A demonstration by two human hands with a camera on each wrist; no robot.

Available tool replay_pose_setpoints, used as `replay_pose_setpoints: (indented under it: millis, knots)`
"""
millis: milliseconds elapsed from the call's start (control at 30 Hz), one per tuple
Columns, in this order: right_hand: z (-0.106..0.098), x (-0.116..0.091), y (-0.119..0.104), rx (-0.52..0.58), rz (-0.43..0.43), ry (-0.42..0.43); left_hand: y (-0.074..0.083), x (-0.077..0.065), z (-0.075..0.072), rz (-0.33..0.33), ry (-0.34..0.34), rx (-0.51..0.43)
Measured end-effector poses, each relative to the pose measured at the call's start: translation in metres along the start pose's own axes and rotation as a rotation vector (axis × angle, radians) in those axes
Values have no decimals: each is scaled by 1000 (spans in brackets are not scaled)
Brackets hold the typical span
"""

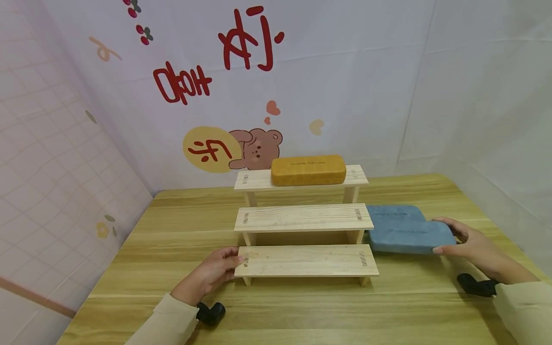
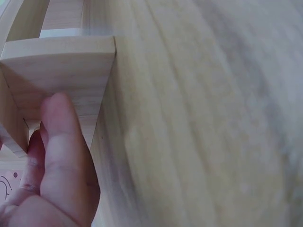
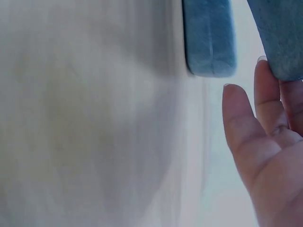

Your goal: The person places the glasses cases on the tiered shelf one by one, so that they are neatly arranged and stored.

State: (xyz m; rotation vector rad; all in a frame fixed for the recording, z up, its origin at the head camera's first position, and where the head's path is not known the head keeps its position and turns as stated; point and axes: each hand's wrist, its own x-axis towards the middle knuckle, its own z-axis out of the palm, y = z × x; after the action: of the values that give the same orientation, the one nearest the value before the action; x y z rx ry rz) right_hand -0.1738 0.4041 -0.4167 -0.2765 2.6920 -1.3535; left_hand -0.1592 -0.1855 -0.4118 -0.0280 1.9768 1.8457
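A three-step wooden display stand (image 1: 302, 218) stands mid-table. My left hand (image 1: 215, 268) grips the left end of its lowest step, thumb on top; in the left wrist view the fingers (image 2: 66, 156) reach in under the board. To the right of the stand, my right hand (image 1: 476, 249) holds a blue glasses case (image 1: 414, 237) by its right end, thumb along the front and fingers behind. The case is raised off the table and overlaps a second blue glasses case (image 1: 394, 213), which lies behind it. A mustard-yellow glasses case (image 1: 308, 172) rests on the top step.
The wood-grain table (image 1: 302, 311) extends around the stand. A white printed cloth (image 1: 345, 72) hangs behind it, with cloth on both sides too. Black wrist mounts (image 1: 211, 314) sit below the hands, at the cream sleeves (image 1: 166, 321).
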Motion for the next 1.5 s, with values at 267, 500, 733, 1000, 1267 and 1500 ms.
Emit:
replay_pose_setpoints:
  millis: [267, 500, 733, 1000, 1267, 1500]
  knots:
    - [-7, -9, 6, 0, -16, 59, -2, 2, -1, 10, -1, 0]
    - [-10, -13, -2, 5, -59, 110, -3, 1, 0, 5, 1, 4]
    - [-11, -12, -14, 76, -154, 128, -2, 1, 0, -3, 15, 1]
    - [-6, -9, -34, 89, -147, 126, -2, 1, 0, -3, 14, 1]
    - [5, -1, -62, 330, -245, 52, -2, 0, 0, -1, 12, 0]
    - [18, 3, -86, 305, -231, 82, -2, 0, 0, 0, 7, 0]
